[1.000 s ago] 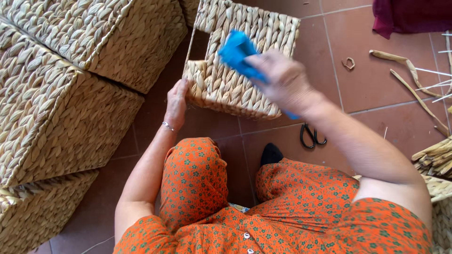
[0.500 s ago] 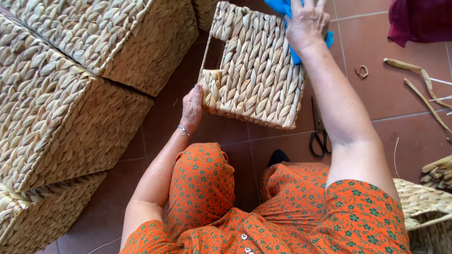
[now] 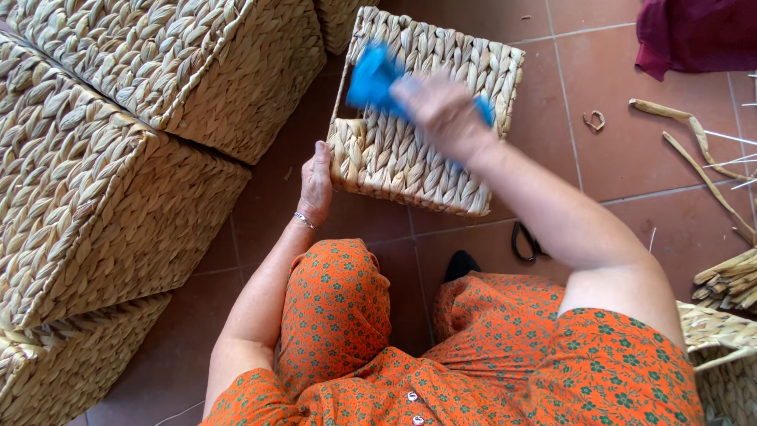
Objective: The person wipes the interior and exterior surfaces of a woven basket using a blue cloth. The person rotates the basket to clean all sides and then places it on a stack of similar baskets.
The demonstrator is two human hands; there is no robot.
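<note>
In the head view, we looked down on a seated person in an orange flowered garment, knees drawn up, on a floor of reddish-brown tiles.

Just beyond the knees, a small woven basket of pale plaited fibre rested on the floor, tipped so that one broad woven face turned up toward the camera. A rectangular handle opening showed near its left edge.

The left hand was pressed against the basket's near left corner, fingers curled round the edge, and seemed to brace the basket so that it would not slide or turn. A thin bracelet sat on that wrist.

The right hand lay over the upturned face, blurred by movement, and was closed on a bright blue cloth. The cloth was bunched against the weave near the handle opening, with a corner showing past the far side of the hand. We judged that the cloth was being rubbed over the surface, which would explain the tipped, steadied basket.

To the left, large woven baskets of the same fibre stood stacked, filling that side of the view. A pair of black-handled scissors lay on the floor just beside the right arm. Loose dry stalks were scattered at the right, a bundle of them lower down, and a dark red cloth lay in the top right corner.
</note>
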